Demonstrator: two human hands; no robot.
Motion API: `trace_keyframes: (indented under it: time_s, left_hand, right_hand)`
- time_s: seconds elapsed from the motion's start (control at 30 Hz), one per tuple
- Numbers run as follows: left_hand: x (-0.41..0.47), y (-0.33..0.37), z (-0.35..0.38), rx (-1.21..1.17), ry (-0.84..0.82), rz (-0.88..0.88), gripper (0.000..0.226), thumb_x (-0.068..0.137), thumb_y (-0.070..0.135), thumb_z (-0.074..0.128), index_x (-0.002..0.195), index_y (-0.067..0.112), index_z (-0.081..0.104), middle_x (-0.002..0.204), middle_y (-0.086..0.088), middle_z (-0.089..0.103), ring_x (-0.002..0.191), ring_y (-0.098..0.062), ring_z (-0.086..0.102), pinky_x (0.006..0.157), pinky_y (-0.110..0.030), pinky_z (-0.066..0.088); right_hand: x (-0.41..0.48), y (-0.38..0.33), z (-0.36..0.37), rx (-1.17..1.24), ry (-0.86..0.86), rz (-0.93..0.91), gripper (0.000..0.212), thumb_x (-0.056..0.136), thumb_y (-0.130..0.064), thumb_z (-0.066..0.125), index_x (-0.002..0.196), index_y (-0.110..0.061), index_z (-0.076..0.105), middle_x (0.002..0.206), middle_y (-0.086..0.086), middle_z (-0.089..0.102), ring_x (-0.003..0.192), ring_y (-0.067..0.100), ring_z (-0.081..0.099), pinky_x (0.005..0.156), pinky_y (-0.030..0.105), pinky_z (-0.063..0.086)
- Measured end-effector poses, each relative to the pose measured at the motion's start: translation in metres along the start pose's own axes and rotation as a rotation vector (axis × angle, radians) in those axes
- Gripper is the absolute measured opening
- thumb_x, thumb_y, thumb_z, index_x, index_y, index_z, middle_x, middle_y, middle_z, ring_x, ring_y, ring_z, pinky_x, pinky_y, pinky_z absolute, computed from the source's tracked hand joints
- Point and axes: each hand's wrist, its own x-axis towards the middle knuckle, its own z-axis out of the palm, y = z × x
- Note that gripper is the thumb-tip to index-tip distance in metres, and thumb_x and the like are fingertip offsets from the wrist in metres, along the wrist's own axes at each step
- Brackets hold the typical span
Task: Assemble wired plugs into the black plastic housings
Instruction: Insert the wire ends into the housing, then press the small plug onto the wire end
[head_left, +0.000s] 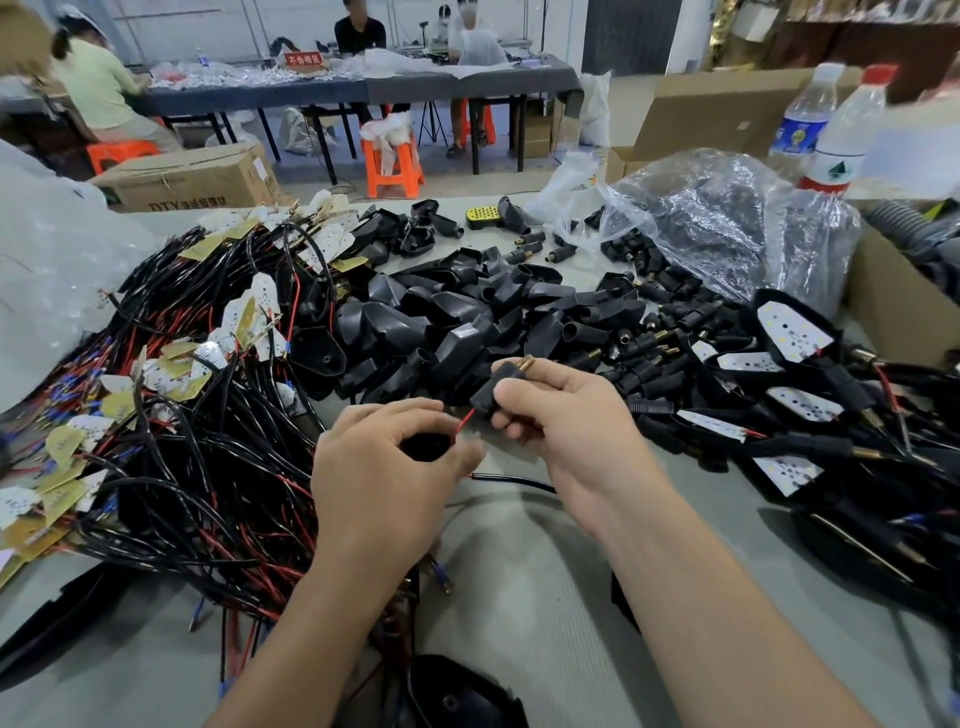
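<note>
Black plug (491, 387) with a brass tip is pinched in the right hand (566, 415) at centre. A red wire (466, 420) runs from it to a small black part (426, 446) clenched in the left hand (384, 467). Housing pile (441, 312) is crowded in at 12 o'clock, wire harness heap (197, 415) at 9, finished units (805, 415) at 3. Bare table (519, 597) is left only at 6, toward the near edge.

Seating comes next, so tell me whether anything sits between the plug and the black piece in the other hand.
Nothing visible does. Only a red wire runs across the gap from the plug to the black piece.
</note>
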Motion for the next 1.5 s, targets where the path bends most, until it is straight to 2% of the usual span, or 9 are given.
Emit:
trace_keyframes:
  time_s: [0.13, 0.27, 0.4, 0.5, 0.63, 0.83, 1.1, 1.2, 1.5]
  left_hand:
    - [0.004, -0.006, 0.002, -0.012, -0.073, 0.02, 0.024, 0.073, 0.037, 0.09, 0.064, 0.051, 0.073, 0.092, 0.043, 0.068, 0.11, 0.01, 0.052, 0.109, -0.044, 0.039]
    - [0.0, -0.007, 0.005, 0.112, -0.053, 0.108, 0.02, 0.072, 0.043, 0.091, 0.064, 0.048, 0.073, 0.07, 0.044, 0.059, 0.108, 0.009, 0.052, 0.096, -0.024, 0.026]
    - [0.001, -0.006, 0.004, 0.073, -0.034, 0.084, 0.013, 0.068, 0.055, 0.083, 0.064, 0.048, 0.072, 0.067, 0.044, 0.057, 0.104, 0.01, 0.053, 0.098, -0.032, 0.031]
    - [0.002, -0.005, 0.002, 0.027, -0.068, 0.032, 0.021, 0.067, 0.052, 0.091, 0.08, 0.052, 0.074, 0.086, 0.06, 0.053, 0.1, 0.015, 0.053, 0.107, -0.047, 0.042]
    - [0.007, -0.007, -0.005, 0.027, -0.106, 0.035, 0.02, 0.067, 0.049, 0.09, 0.078, 0.054, 0.074, 0.104, 0.041, 0.066, 0.116, 0.007, 0.051, 0.114, -0.047, 0.037]
    - [0.012, -0.012, -0.002, 0.015, -0.138, 0.077, 0.035, 0.078, 0.029, 0.088, 0.066, 0.058, 0.072, 0.097, 0.043, 0.068, 0.118, -0.003, 0.053, 0.114, -0.047, 0.034]
    - [0.008, -0.014, 0.0, 0.089, -0.094, 0.114, 0.031, 0.073, 0.039, 0.09, 0.06, 0.057, 0.067, 0.095, 0.051, 0.062, 0.113, 0.006, 0.054, 0.102, -0.017, 0.019]
    - [0.007, -0.012, -0.001, 0.126, -0.113, 0.16, 0.033, 0.073, 0.041, 0.089, 0.061, 0.058, 0.064, 0.096, 0.052, 0.061, 0.113, 0.012, 0.05, 0.102, -0.011, 0.014]
    - [0.001, -0.002, -0.002, 0.02, 0.144, 0.18, 0.011, 0.075, 0.06, 0.074, 0.069, 0.053, 0.068, 0.089, 0.037, 0.068, 0.108, 0.004, 0.054, 0.107, -0.032, 0.035]
  right_hand:
    - [0.0, -0.002, -0.003, 0.017, -0.002, 0.026, 0.017, 0.09, 0.007, 0.065, 0.103, -0.001, 0.072, 0.078, 0.01, 0.066, 0.063, 0.015, 0.053, 0.058, 0.02, 0.047]
    - [-0.006, 0.0, 0.002, -0.187, -0.136, 0.033, 0.018, 0.086, 0.008, 0.065, 0.097, -0.004, 0.074, 0.064, 0.002, 0.065, 0.058, 0.012, 0.053, 0.057, 0.019, 0.045]
    - [-0.006, -0.002, 0.0, -0.252, -0.132, 0.023, 0.017, 0.083, 0.008, 0.064, 0.094, -0.001, 0.073, 0.065, 0.002, 0.068, 0.059, 0.012, 0.055, 0.057, 0.019, 0.046]
    - [-0.006, -0.003, 0.001, -0.182, -0.098, 0.017, 0.02, 0.083, 0.012, 0.063, 0.094, -0.002, 0.072, 0.067, 0.007, 0.066, 0.059, 0.015, 0.055, 0.058, 0.022, 0.047]
    - [-0.002, -0.003, -0.001, -0.081, -0.038, 0.018, 0.019, 0.087, 0.011, 0.063, 0.095, -0.003, 0.072, 0.074, 0.01, 0.063, 0.06, 0.016, 0.056, 0.06, 0.023, 0.049]
    - [-0.002, -0.003, -0.002, -0.09, -0.066, 0.036, 0.021, 0.085, 0.013, 0.062, 0.09, -0.004, 0.072, 0.07, 0.009, 0.065, 0.06, 0.016, 0.056, 0.058, 0.023, 0.049]
    - [-0.004, -0.004, -0.001, -0.276, -0.138, 0.039, 0.008, 0.09, -0.001, 0.064, 0.093, 0.0, 0.072, 0.076, 0.011, 0.069, 0.061, 0.016, 0.056, 0.06, 0.024, 0.049]
    - [-0.006, -0.004, -0.001, -0.264, -0.168, 0.054, 0.033, 0.104, -0.026, 0.053, 0.087, -0.005, 0.071, 0.075, 0.011, 0.069, 0.063, 0.018, 0.057, 0.06, 0.027, 0.048]
    - [-0.007, -0.009, 0.001, 0.083, 0.029, 0.084, 0.023, 0.089, -0.005, 0.054, 0.094, 0.005, 0.074, 0.075, 0.021, 0.072, 0.05, 0.024, 0.062, 0.047, 0.026, 0.048]
